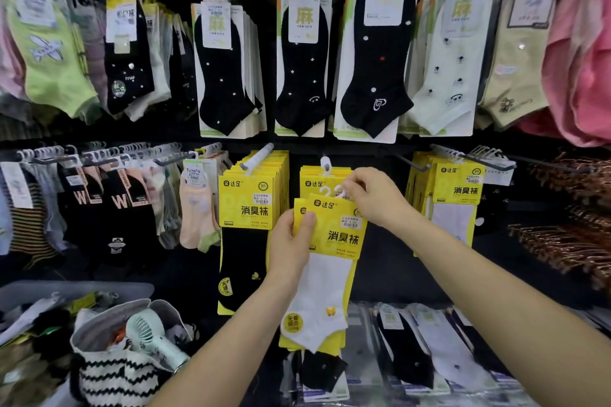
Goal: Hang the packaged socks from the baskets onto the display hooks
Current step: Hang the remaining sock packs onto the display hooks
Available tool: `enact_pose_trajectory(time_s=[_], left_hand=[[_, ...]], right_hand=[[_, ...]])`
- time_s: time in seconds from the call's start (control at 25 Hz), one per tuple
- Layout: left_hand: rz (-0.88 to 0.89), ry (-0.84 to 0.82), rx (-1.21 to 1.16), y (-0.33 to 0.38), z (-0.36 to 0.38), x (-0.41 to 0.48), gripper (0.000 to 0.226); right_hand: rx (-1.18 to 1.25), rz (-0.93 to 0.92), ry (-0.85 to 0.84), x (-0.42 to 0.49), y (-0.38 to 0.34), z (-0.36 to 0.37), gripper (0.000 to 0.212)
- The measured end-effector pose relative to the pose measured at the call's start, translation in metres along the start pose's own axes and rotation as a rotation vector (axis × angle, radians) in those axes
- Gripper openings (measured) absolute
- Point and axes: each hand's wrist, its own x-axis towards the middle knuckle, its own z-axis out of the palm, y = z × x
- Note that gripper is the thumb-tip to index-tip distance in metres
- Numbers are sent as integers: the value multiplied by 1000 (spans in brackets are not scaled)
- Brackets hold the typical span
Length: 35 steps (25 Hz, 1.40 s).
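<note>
Left hand (292, 241) grips yellow sock packs (337, 241) by left edge, thumb on front. White sock shows below the card. Right hand (372, 196) pinches white hanger loops (330, 191) at top of packs. Packs sit just under display hook (325, 163), in middle of rack (383, 274) lower row, in front of hung packs (310, 175).

Yellow-carded white sock packs (330, 261) held upright below the display hook (325, 164).
</note>
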Motion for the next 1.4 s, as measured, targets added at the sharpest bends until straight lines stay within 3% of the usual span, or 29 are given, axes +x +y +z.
enact_pose_trajectory(time_s=[0.16,0.36,0.68,0.88,1.0,1.16,1.28,1.4], left_hand=[[6,136,-7,-2,-12,5,30],[60,241,-28,-5,-54,10,28],[68,200,-15,6,-67,10,26],[66,104,-3,4,-43,11,26],[79,66,33,5,-25,9,27],[49,38,42,5,-7,10,26],[18,17,61,5,1,11,23],[-7,-2,54,8,8,11,19]], right_hand=[[-4,39,89,17,-2,-7,22],[-28,13,90,38,-14,0,20],[-87,60,102,47,-12,14,22],[31,-40,297,34,-12,5,15],[62,-149,175,14,-12,2,19],[133,-172,-63,-1,-7,-2,8],[153,-181,-89,-2,-1,-6,8],[30,-147,5,5,3,-7,11]])
